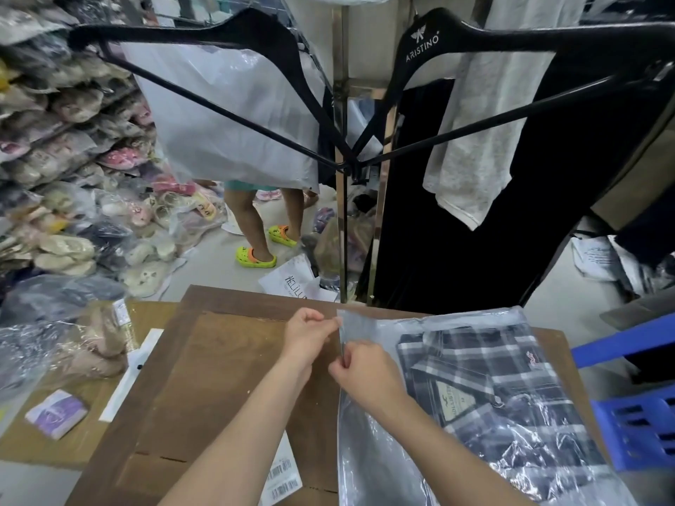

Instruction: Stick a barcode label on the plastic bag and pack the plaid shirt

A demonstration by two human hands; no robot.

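A folded black-and-white plaid shirt point(485, 388) lies inside a clear plastic bag point(369, 454) on the right part of the brown wooden table point(219, 359). My left hand point(307, 334) pinches the bag's left edge near its far corner. Just below it, my right hand point(365, 374) pinches the same edge, fingers closed on the plastic. A sheet of barcode labels point(283, 472) lies on the table near the front edge, partly under my left forearm.
Bagged goods point(54, 345) and a small purple packet point(56, 412) lie at the table's left. Black hangers point(431, 42) and dark garments hang ahead. A person's legs in yellow clogs point(255, 257) stand beyond the table. A blue plastic stool point(643, 425) is at right.
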